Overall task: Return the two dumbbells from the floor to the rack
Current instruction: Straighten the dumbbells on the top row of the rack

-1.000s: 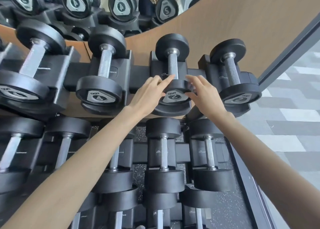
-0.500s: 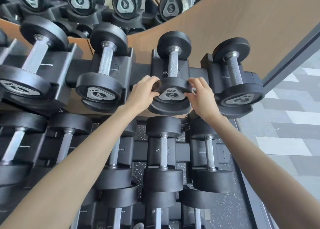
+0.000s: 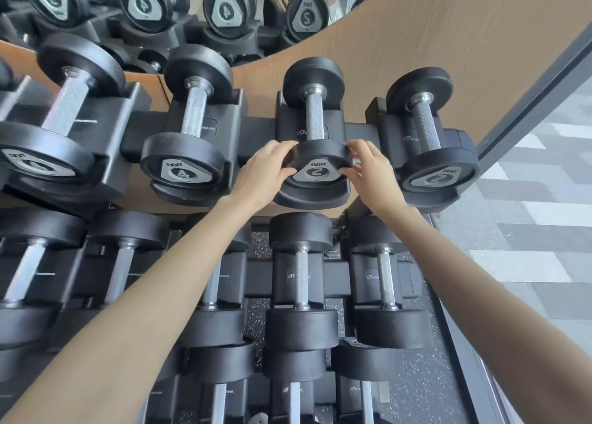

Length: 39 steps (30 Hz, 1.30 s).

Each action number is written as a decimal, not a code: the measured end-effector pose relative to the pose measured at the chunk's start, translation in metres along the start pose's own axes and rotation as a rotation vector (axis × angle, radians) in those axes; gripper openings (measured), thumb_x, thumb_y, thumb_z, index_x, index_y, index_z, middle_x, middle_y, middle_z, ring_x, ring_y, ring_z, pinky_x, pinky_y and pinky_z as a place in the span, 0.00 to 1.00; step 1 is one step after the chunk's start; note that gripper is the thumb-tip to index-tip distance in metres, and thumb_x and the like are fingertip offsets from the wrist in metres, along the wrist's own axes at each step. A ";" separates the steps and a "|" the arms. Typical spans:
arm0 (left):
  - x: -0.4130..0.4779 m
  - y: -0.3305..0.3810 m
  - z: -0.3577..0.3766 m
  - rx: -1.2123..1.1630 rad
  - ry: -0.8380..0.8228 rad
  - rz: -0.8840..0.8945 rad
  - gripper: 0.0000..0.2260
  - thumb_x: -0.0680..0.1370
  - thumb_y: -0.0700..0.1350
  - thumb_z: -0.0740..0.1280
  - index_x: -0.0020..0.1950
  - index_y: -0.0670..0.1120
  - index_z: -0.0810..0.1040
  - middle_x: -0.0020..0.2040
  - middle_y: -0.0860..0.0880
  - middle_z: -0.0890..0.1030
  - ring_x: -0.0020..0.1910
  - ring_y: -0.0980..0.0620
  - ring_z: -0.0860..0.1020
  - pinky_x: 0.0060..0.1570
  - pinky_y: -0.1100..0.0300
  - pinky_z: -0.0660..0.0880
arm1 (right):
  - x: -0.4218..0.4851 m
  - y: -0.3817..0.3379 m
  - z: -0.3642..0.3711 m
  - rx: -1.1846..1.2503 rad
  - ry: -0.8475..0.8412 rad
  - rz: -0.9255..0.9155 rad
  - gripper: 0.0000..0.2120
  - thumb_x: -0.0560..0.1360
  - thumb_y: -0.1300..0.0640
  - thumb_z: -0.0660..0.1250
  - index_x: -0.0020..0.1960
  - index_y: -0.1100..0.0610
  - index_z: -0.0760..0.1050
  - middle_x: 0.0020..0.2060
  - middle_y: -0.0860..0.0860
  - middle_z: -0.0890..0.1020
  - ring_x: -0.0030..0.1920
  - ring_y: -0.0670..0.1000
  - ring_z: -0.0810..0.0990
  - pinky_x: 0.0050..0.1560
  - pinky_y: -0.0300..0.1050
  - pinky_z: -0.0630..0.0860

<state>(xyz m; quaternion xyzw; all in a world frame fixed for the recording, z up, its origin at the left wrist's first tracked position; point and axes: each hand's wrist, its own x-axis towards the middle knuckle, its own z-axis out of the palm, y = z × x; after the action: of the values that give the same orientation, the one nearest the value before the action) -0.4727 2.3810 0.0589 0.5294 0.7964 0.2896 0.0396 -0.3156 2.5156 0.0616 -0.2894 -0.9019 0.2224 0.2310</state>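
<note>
A black dumbbell marked 2 (image 3: 315, 116) lies in its cradle on the top shelf of the rack (image 3: 256, 135). My left hand (image 3: 266, 170) grips the left side of its near head, fingers curled over the rim. My right hand (image 3: 371, 170) grips the right side of the same head. A second dumbbell marked 2 (image 3: 426, 129) lies in the cradle just to the right, at the rack's end. Both hands meet at the head's upper edge.
Two larger dumbbells marked 4 (image 3: 189, 135) fill the cradles to the left. Lower shelves hold several more dumbbells (image 3: 301, 279). A mirror (image 3: 192, 7) and a wooden wall panel (image 3: 416, 33) stand behind the rack. Grey patterned carpet (image 3: 528, 215) lies to the right.
My hands went from flat fingers resting on the dumbbell's near head to fingers curled round its two sides. The dumbbell stays in its cradle.
</note>
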 end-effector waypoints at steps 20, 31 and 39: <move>-0.164 0.021 -0.008 0.563 0.069 0.091 0.36 0.73 0.52 0.64 0.75 0.41 0.54 0.76 0.39 0.56 0.75 0.40 0.52 0.71 0.39 0.52 | -0.162 -0.032 -0.023 -0.487 0.108 -0.178 0.33 0.73 0.52 0.63 0.74 0.59 0.54 0.74 0.58 0.60 0.74 0.55 0.56 0.72 0.60 0.52; -0.238 -0.003 -0.032 0.603 0.035 -0.024 0.34 0.73 0.51 0.65 0.75 0.42 0.57 0.75 0.39 0.59 0.74 0.39 0.57 0.71 0.40 0.55 | -0.197 -0.082 0.014 -0.398 0.009 -0.256 0.33 0.73 0.54 0.67 0.73 0.59 0.58 0.72 0.57 0.63 0.72 0.56 0.61 0.70 0.62 0.58; -0.241 -0.061 -0.054 0.566 0.026 -0.071 0.30 0.75 0.52 0.54 0.74 0.41 0.58 0.74 0.38 0.60 0.73 0.39 0.58 0.70 0.41 0.55 | -0.171 -0.125 0.056 -0.412 -0.034 -0.323 0.32 0.72 0.55 0.67 0.73 0.61 0.59 0.72 0.58 0.63 0.72 0.56 0.61 0.70 0.61 0.58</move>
<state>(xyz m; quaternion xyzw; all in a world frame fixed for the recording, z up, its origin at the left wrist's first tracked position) -0.4377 2.1334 0.0138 0.4874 0.8641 0.0610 -0.1099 -0.2745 2.3018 0.0350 -0.1787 -0.9664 -0.0008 0.1845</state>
